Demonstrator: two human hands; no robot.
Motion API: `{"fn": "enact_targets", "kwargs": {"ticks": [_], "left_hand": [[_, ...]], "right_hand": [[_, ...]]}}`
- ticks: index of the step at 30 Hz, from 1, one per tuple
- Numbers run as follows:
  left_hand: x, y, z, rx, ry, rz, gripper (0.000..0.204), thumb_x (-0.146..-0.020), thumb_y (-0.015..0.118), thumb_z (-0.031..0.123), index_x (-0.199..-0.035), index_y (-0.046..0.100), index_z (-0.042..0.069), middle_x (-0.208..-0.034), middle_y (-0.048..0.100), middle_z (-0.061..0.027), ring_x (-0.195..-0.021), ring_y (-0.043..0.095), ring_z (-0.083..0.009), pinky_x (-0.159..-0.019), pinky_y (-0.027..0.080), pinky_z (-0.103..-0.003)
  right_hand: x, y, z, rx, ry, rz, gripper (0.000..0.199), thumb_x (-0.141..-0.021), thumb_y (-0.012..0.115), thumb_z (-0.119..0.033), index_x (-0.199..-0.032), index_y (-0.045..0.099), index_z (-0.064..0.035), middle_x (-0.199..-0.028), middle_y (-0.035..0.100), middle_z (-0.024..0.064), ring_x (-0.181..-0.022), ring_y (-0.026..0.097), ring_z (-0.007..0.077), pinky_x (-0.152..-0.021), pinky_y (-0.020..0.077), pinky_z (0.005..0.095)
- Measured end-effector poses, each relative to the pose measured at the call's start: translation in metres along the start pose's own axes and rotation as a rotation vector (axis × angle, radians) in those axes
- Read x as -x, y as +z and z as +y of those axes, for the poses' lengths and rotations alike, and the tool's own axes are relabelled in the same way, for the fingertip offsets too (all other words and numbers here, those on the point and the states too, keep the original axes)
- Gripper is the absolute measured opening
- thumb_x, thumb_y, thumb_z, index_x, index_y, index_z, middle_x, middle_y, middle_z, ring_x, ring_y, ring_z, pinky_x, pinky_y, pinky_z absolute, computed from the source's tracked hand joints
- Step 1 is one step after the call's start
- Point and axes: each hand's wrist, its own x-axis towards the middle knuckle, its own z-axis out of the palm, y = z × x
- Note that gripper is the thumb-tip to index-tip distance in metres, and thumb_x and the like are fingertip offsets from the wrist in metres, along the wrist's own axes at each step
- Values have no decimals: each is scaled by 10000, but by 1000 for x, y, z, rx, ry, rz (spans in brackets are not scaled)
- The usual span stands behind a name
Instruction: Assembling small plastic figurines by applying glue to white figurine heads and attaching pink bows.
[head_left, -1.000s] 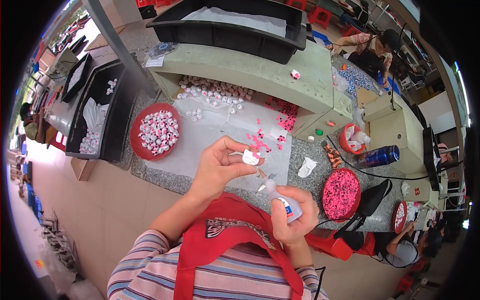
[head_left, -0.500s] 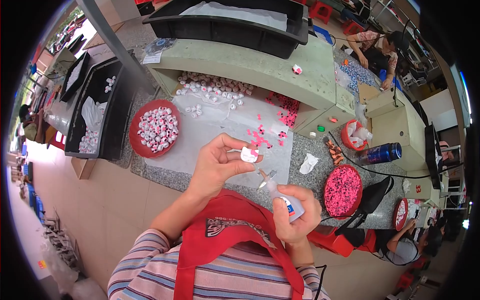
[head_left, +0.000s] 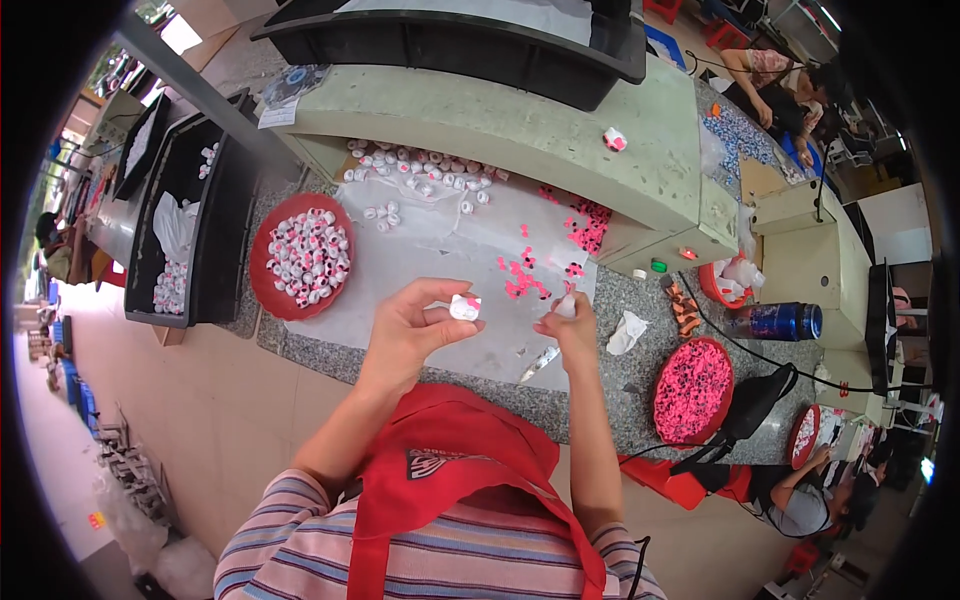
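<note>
Between the thumb and fingers of my left hand [head_left: 408,325] is a small white figurine head [head_left: 465,307] with a pink patch. My right hand [head_left: 568,328] is closed around a small whitish squeeze bottle [head_left: 567,304], mostly hidden by the fingers. The bottle's tip points away from me, close to the loose pink pieces [head_left: 522,280] on the white paper sheet [head_left: 425,345]. A slim, pale, pointed tool [head_left: 540,364] lies on the paper just left of my right wrist.
A red bowl [head_left: 254,262] of white heads stands left; another red bowl [head_left: 660,405] of pink pieces stands right. More heads [head_left: 440,172] lie under the green-grey shelf [head_left: 470,115]. A crumpled tissue [head_left: 627,332], blue bottle [head_left: 780,322] and black bag [head_left: 755,400] are at right.
My right hand has swung forward with the bottle, from beside the figurine to the pink pieces. My left hand has shifted slightly left, still holding the figurine head.
</note>
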Motion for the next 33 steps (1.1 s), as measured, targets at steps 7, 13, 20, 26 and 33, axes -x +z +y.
{"fn": "enact_targets", "kwargs": {"ticks": [7,13,20,26,33], "left_hand": [[-15,-2,0,27,-61,17,359,-690,586,-122,-1030,521,-30,-1001,569,-116,-858,599,-222,-800,489,-339],[-6,-6,-1,6,-50,15,352,-703,574,-119,-1040,519,-29,-1002,570,-117,-876,593,-219,-817,479,-335],[19,-3,1,-1,10,-25,337,-738,588,-67,-1062,502,-38,-939,593,-118,-876,602,-212,-774,473,-273],[30,-13,-1,-15,55,2,340,-741,584,-63,-1069,499,-35,-925,598,-111,-867,603,-202,-777,470,-268],[33,-5,3,17,26,-26,329,-748,578,-56,-1067,501,-33,-924,600,-110,-862,603,-199,-775,470,-273]], "right_hand": [[-54,40,51,1018,-123,160,347,-678,644,-289,-915,597,-40,-868,616,165,-793,599,310,-729,464,385],[-58,39,56,1071,-98,147,470,-615,678,-367,-969,622,-63,-849,618,185,-795,598,325,-725,465,392],[-58,47,41,1037,-1,129,579,-585,681,-402,-1040,593,-56,-988,595,166,-909,578,290,-787,452,363],[-54,38,42,1110,-99,175,463,-635,642,-316,-1017,601,-58,-899,626,145,-824,617,238,-712,485,329],[-65,-4,82,849,-92,188,323,-681,601,-262,-921,618,-46,-668,610,132,-595,590,241,-583,473,329]]}}
